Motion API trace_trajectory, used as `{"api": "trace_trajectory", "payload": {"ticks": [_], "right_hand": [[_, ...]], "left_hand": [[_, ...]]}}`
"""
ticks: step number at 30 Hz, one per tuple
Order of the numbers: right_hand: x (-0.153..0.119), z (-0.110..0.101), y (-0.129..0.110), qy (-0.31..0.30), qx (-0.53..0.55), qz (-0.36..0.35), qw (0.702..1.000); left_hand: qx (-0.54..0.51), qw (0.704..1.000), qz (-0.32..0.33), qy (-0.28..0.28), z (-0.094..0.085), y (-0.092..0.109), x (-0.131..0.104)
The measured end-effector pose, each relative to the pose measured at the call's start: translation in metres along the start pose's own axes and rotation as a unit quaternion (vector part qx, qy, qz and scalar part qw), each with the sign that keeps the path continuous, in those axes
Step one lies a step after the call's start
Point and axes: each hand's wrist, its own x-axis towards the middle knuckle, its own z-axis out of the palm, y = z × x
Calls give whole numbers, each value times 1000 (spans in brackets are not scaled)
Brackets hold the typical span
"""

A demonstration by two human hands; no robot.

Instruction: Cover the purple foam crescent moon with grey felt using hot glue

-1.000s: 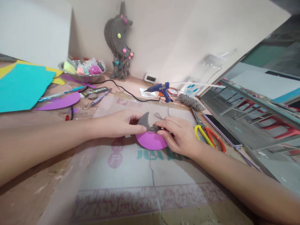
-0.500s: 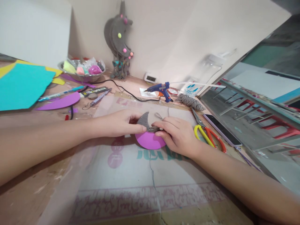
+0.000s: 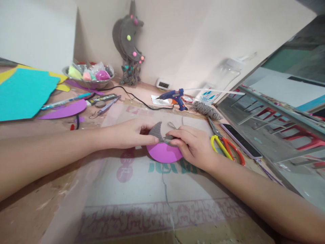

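Observation:
A purple paper piece (image 3: 165,154) with a rounded lower edge lies on the printed plastic sheet. Over its upper part is a curved, pointed shape wrapped in grey yarn (image 3: 155,130). My left hand (image 3: 135,134) grips this shape at the left, thumb pressed on its front. On the right, my right hand (image 3: 194,145) pinches grey yarn at the piece's upper right edge; its fingers partly hide the spot. A loop of grey yarn (image 3: 172,125) shows just behind my right fingers. One strand runs down the sheet below the purple piece.
Behind my hands stands a blue glue gun (image 3: 175,97) with its cord. To the right lie a grey yarn bundle (image 3: 207,110), scissors (image 3: 223,145) and a phone (image 3: 240,140). Pens, turquoise sheet (image 3: 27,95) and a metal bowl (image 3: 88,82) are at left.
My right fingers have shifted slightly right and down along the upper edge, exposing a bit more of the purple piece. My left hand stays nearly in place.

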Motion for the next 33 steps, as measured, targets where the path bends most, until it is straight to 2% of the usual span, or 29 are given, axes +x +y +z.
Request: {"api": "trace_trajectory", "payload": {"ticks": [5,10,15,18,26,33], "right_hand": [[-1,-3,-2,29,60,60,996],[4,-4,-12,-23,95,127,987],[12,2,-22,-77,219,244,942],[16,4,-23,-97,271,289,913],[18,-1,-25,-123,337,330,873],[17,0,-22,-118,358,311,873]], "left_hand": [[-10,1000,6,3,1,-1,0],[31,999,-5,8,2,-1,-1],[66,998,-17,5,5,3,0],[61,998,-8,8,6,3,0],[42,999,-12,4,5,2,-1],[33,999,-2,4,4,0,0]]}}
